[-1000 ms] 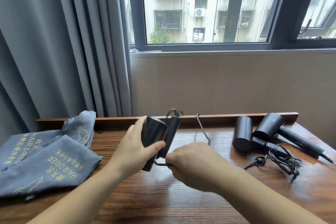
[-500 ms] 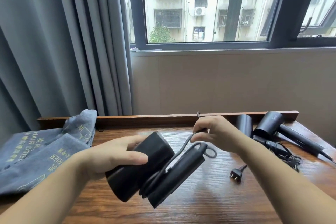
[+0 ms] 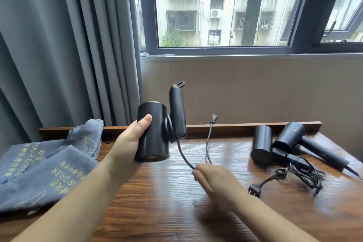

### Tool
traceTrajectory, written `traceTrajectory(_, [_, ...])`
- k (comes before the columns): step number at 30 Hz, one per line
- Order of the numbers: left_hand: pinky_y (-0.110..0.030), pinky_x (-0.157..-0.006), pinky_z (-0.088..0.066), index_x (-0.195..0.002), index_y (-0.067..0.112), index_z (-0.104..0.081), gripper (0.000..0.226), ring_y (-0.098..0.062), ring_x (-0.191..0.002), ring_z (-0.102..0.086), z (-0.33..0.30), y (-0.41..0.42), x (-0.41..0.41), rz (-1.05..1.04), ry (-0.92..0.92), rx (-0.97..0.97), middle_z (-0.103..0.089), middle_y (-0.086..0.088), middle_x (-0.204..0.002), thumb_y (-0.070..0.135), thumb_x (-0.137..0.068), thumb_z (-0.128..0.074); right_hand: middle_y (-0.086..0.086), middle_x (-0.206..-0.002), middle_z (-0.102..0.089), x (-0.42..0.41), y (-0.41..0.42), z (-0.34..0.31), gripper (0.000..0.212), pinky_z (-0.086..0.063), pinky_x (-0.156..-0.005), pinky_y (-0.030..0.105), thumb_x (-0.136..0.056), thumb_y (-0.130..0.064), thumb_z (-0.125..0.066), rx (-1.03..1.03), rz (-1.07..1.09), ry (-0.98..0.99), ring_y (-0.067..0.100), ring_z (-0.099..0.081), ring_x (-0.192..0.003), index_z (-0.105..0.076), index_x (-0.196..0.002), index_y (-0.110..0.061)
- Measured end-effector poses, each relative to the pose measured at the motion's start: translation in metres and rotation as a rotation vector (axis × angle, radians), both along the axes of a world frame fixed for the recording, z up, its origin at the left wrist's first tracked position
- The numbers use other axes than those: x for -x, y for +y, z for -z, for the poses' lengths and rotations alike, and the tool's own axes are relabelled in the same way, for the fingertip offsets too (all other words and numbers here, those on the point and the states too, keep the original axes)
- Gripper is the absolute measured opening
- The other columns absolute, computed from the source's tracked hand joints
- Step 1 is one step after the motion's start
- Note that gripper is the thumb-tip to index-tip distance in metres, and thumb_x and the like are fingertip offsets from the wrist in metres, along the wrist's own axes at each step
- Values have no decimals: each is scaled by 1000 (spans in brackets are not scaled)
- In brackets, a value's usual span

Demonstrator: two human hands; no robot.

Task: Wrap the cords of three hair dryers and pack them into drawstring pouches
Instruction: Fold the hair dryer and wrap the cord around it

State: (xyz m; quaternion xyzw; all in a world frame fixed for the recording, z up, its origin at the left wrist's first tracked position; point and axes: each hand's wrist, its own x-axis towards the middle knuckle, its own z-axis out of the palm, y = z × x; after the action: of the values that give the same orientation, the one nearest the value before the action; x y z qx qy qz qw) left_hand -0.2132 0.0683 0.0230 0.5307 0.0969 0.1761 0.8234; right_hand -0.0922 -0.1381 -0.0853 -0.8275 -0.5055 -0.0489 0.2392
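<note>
My left hand [image 3: 131,141] grips the barrel of a black hair dryer [image 3: 155,133], held upright above the wooden table [image 3: 176,212] with its folded handle pointing up. Its cord [image 3: 183,155] is looped a few times between barrel and handle, then runs down to my right hand [image 3: 213,178], which pinches it. The free end rises from that hand with the plug [image 3: 214,118] in the air. Two more black hair dryers [image 3: 262,146] [image 3: 306,143] lie at the right with a tangled cord [image 3: 300,175]. Grey drawstring pouches [image 3: 39,175] lie at the left.
A raised wooden lip [image 3: 235,126] runs along the table's back edge, with a beige wall and a window behind it. Grey curtains [image 3: 59,45] hang at the left. A loose plug [image 3: 255,190] rests on the table near my right forearm.
My left hand has raised the dryer and turned it upright. My right hand has dropped from the back of the table to the front, carrying the cord; the plug has left the table.
</note>
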Motion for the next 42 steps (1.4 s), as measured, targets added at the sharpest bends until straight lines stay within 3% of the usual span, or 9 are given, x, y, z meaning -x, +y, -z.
traceTrajectory(6, [-46,-78,-60,-121,17,-58,60,-27,-99,-71,25,2,-16,-300,130,-201,-72,-10,-113,49,-72,-75,-2,-89,-63,44,2,-14,38,-38,-70,36,-100,-48,-20,4,-34,-128,23,-58,-81,-50,-99,-24])
traceTrajectory(10, [-33,-85,-54,-129,30,-48,56,-9,-101,-63,37,-7,-13,-387,215,-739,-64,7,-112,42,-83,-76,-1,-93,-66,52,6,-45,27,-44,-69,41,-99,-36,-29,67,-55,-209,28,-61,-84,-52,-101,-22])
traceTrajectory(14, [-28,-88,-46,-133,43,-41,67,-2,-106,-55,43,-2,-6,-190,274,-1162,-56,16,-118,50,-77,-76,-3,-99,-68,35,2,-84,30,-45,-71,37,-97,-44,-36,130,-67,-292,25,-63,-92,-59,-100,-25])
traceTrajectory(17, [-29,-87,-52,-127,50,-42,66,0,-101,-59,37,0,2,86,371,-1257,-60,21,-114,59,-69,-74,-8,-102,-67,11,-3,-105,25,-45,-76,32,-92,-51,-55,140,-61,-327,17,-62,-98,-65,-100,-29])
traceTrajectory(24, [-42,-95,-54,-122,54,-54,54,-12,-102,-68,30,6,27,430,394,-1038,-70,8,-113,40,-75,-76,-14,-77,-57,-48,-24,-118,19,-42,-66,27,-84,-50,-72,19,-7,-192,5,-49,-70,-71,-85,-31])
traceTrajectory(30, [-59,-96,-50,-138,26,-53,69,-46,-112,-62,20,11,36,530,181,-631,-62,-21,-127,40,-75,-78,-15,-69,-59,-71,-26,-94,20,-42,-66,21,-81,-48,-75,-181,80,-32,3,-56,-69,-73,-78,-28])
traceTrajectory(33, [-51,-91,-50,-133,17,-56,66,-40,-110,-60,16,8,32,556,72,-501,-58,-27,-127,38,-75,-79,-7,-69,-64,-76,-21,-78,26,-48,-68,31,-80,-49,-67,-234,117,76,8,-59,-69,-72,-75,-23])
traceTrajectory(37, [-43,-87,-52,-131,9,-55,73,-33,-107,-60,13,-4,22,486,-53,-354,-60,-22,-122,42,-72,-83,-13,-55,-59,-62,-15,-56,34,-40,-57,24,-92,-34,-64,-196,172,220,2,-51,-54,-62,-59,-28])
traceTrajectory(42, [-43,-83,-57,-132,6,-54,69,-34,-106,-65,8,-14,6,198,-124,-161,-64,-24,-123,42,-79,-78,-15,-50,-52,-35,-5,-27,36,-43,-67,29,-99,-50,-49,-61,184,254,1,-51,-59,-72,-83,-27])
